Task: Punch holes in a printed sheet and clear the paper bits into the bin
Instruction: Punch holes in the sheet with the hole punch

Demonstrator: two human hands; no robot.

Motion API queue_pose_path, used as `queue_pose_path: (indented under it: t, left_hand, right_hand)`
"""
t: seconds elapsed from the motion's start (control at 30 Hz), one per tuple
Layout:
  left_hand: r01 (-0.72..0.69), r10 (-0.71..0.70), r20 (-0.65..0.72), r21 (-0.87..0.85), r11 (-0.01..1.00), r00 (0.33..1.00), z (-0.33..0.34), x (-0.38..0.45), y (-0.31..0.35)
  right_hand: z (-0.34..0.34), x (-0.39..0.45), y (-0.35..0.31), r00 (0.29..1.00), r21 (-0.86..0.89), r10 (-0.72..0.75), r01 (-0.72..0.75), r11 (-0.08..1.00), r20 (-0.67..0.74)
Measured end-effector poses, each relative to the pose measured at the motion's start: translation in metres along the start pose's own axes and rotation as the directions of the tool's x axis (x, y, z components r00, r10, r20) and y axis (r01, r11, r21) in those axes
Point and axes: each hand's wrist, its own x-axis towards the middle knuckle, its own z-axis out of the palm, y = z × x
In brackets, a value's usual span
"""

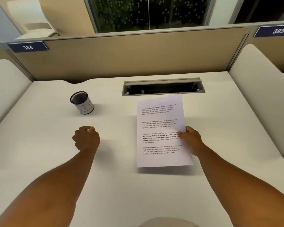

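Observation:
A printed sheet (161,128) with several text paragraphs is lifted just above the white desk (121,185), casting a shadow below its near edge. My right hand (191,139) pinches the sheet's right edge, thumb on top. My left hand (86,138) hovers left of the sheet with fingers curled, and something small and white shows at its fingertips; I cannot tell what it is. A small black mesh cup labelled "BIN" (82,103) stands on the desk beyond my left hand. No hole punch is in view.
An open cable slot (163,87) is set into the desk behind the sheet. Beige partition panels with number plates 384 (27,47) and 385 (278,31) close the back. White rounded dividers (261,89) flank both sides.

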Motion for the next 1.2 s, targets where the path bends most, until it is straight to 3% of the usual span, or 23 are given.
queue_pose_path:
  t: [0.2,0.4,1.2]
  left_hand:
    - [0.086,-0.086,-0.018,0.0,0.996,0.996,-0.012,0.017,-0.018]
    - [0.159,-0.156,0.079,-0.027,0.987,0.985,-0.012,0.033,-0.036]
    - [0.237,-0.215,0.302,-0.038,0.971,0.929,-0.007,0.036,-0.032]
  right_hand:
    - [0.017,0.003,-0.001,1.0,-0.017,0.007,-0.007,1.0,0.022]
    - [0.026,0.007,-0.001,0.999,-0.025,0.019,-0.017,1.0,0.047]
    - [0.028,0.011,-0.003,0.999,-0.005,0.021,-0.021,1.0,0.03]
